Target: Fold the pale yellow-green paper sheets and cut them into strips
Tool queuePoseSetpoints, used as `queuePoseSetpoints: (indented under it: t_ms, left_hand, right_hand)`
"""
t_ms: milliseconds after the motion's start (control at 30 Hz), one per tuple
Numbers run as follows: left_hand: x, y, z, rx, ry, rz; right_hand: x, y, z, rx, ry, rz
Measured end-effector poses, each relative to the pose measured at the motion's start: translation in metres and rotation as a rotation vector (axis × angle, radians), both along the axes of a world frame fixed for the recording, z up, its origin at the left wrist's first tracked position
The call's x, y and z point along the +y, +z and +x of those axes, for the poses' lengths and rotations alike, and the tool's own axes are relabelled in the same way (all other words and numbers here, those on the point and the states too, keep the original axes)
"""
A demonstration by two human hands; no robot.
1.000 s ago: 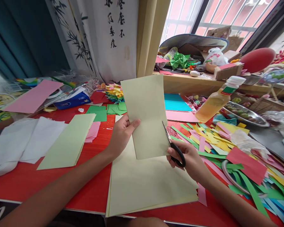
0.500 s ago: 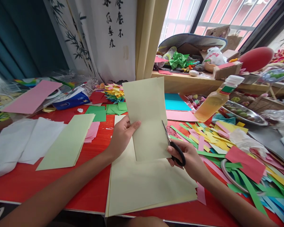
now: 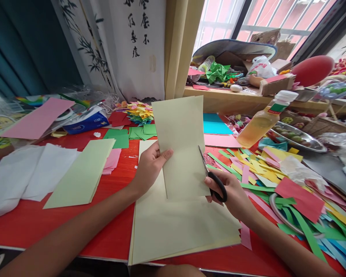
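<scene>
My left hand (image 3: 151, 164) is closed on the left edge of a pale green sheet of paper (image 3: 180, 130), thumb in front and fingers behind it. The sheet is held up, tilted slightly, above larger pale green sheets (image 3: 173, 231) on the red table. My right hand (image 3: 229, 192) grips black-handled scissors (image 3: 217, 187) at the sheet's lower right. The blades point up and lie along the paper near its right edge. To the left lies another pile of pale green paper (image 3: 80, 173).
Cut paper strips (image 3: 256, 165) cover the right side, with a tilted bottle (image 3: 262, 121) and a metal dish (image 3: 298, 136) behind them. White tissues (image 3: 52, 169) and a pink sheet (image 3: 39, 118) lie at left. Green paper squares (image 3: 141, 132) sit at the back.
The held sheet has shifted slightly right and a little down, along with both hands and the scissors. My grips look the same.
</scene>
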State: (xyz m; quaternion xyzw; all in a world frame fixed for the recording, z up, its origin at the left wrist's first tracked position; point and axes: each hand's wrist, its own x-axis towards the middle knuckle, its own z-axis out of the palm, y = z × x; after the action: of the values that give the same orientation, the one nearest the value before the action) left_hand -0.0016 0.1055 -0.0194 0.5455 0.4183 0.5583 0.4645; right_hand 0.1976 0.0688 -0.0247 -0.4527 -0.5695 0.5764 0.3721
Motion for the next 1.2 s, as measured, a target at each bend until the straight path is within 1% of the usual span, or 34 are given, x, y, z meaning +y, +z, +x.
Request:
queuePoseSetpoints:
  t_ms: [300, 567, 767, 967, 1200]
  left_hand:
    - [-0.001, 0.0008, 0.0002, 0.001, -0.005, -0.012]
    - [-0.0032, -0.0006, 0.0017, 0.034, -0.027, -0.02]
    - [-0.0034, 0.0007, 0.0019, 0.019, -0.043, -0.028]
    - [-0.0059, 0.0017, 0.0035, 0.009, -0.07, -0.042]
    - [-0.0068, 0.0018, 0.004, 0.013, -0.046, -0.05]
  right_hand:
    - [-0.0005, 0.0009, 0.0003, -0.029, -0.002, 0.009]
    - [-0.0022, 0.0014, -0.0014, 0.053, -0.012, 0.015]
    - [-0.0009, 0.001, -0.0013, 0.006, -0.013, 0.018]
    - [-0.0001, 0.0, -0.0007, 0.03, -0.032, 0.05]
    - [-0.0001, -0.0015, 0.0008, -0.047, -0.038, 0.06]
